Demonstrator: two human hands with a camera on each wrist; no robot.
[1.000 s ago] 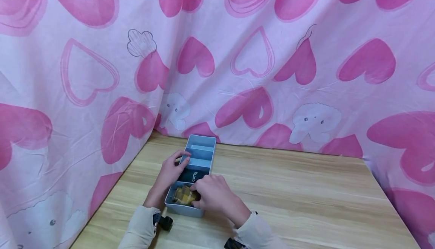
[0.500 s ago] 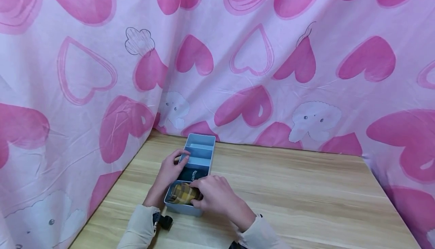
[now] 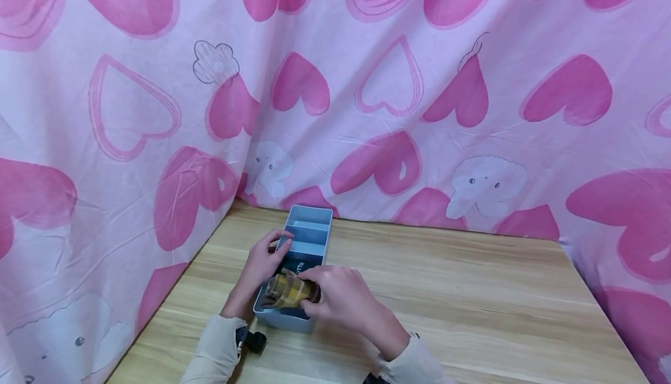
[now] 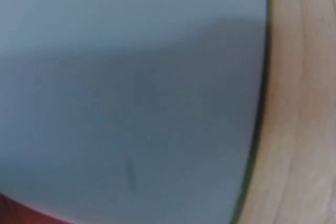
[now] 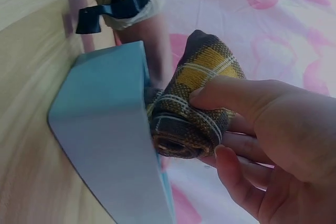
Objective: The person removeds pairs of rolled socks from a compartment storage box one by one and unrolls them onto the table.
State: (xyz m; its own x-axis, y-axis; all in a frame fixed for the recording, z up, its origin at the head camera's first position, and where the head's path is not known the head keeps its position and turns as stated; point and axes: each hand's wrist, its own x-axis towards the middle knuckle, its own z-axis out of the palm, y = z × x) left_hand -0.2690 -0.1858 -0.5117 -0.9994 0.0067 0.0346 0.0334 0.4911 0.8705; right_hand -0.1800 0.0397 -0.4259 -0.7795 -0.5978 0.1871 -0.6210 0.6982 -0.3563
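A rolled sock (image 3: 289, 291) in yellow and brown plaid is held between the right hand's (image 3: 343, 293) thumb and fingers. It is raised above the near compartment of a long blue-grey divided box (image 3: 285, 321). In the right wrist view the roll's spiral end shows, and part of the sock (image 5: 202, 72) is behind the thumb. The left hand (image 3: 264, 259) holds the box's left rim, with its fingertips over the edge. A dark folded item (image 3: 299, 264) with white lettering lies in the compartment beyond, partly covered by the sock and right hand.
The box stands on a wood-grain table (image 3: 445, 302), its far end close to a pink heart-patterned curtain (image 3: 388, 168). The curtain also hangs along the left. In the left wrist view, the box's outer wall (image 4: 131, 103) fills most of the picture.
The right hand has lifted the rolled sock from inside the near compartment to above its rim, turning it slightly. The left hand has stayed on the box.
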